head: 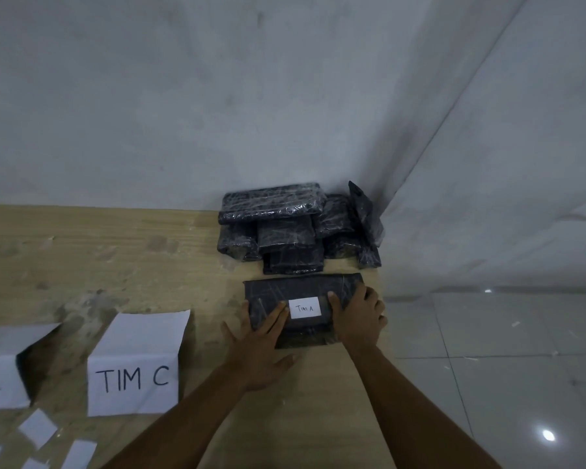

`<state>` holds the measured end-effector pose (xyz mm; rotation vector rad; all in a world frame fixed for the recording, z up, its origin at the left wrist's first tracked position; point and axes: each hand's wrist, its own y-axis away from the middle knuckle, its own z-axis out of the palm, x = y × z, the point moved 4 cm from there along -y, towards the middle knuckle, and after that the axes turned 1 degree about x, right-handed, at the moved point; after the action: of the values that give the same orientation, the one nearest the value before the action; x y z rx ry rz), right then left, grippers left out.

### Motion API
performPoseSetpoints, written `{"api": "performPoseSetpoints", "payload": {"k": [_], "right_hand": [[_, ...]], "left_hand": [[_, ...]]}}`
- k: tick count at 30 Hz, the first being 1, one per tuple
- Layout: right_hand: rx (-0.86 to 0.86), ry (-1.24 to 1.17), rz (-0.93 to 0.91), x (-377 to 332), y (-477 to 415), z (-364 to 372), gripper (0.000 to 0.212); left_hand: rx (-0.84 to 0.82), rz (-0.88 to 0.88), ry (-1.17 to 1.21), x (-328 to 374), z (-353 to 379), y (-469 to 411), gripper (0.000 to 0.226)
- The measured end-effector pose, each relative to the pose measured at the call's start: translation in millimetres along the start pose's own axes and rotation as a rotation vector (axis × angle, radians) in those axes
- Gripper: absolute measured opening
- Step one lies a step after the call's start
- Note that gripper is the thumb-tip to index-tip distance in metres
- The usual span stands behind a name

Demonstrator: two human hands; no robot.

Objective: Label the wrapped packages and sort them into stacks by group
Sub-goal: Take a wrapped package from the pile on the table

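Note:
A black wrapped package (295, 289) lies flat on the wooden table (122, 262) near its right edge. A small white label (305, 308) reading "Tim A" sits on its top. My left hand (257, 336) rests on the package's left side, fingers spread, fingertips touching the label's left edge. My right hand (359, 316) covers the package's right end, with a fingertip at the label's right edge. Behind it, a pile of several black wrapped packages (285, 225) leans against the wall.
A folded white paper sign reading "TIM C" (136, 367) stands at the left, with another folded sign (4, 367) beside it, partly cut off. Several blank white label slips (38, 428) lie at the lower left. The table's right edge drops to a tiled floor (504, 367).

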<state>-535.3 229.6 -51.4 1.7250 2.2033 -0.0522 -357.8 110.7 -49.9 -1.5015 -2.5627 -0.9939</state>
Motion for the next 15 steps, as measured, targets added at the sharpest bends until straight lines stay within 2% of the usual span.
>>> {"api": "performPoseSetpoints", "payload": {"k": [10,13,15], "right_hand": [[0.013,-0.096,0.046,36.9,45.2,0.9,0.05],[-0.008,-0.294,0.104,67.2,66.9,-3.0,0.053],[-0.011,-0.404,0.11,89.4,81.8,-9.1,0.064]], "left_hand": [[0.046,-0.121,0.205,-2.2,19.7,7.0,0.086],[0.105,-0.038,0.326,0.9,19.8,9.0,0.1],[0.141,0.004,0.39,2.6,23.4,9.1,0.11]]}}
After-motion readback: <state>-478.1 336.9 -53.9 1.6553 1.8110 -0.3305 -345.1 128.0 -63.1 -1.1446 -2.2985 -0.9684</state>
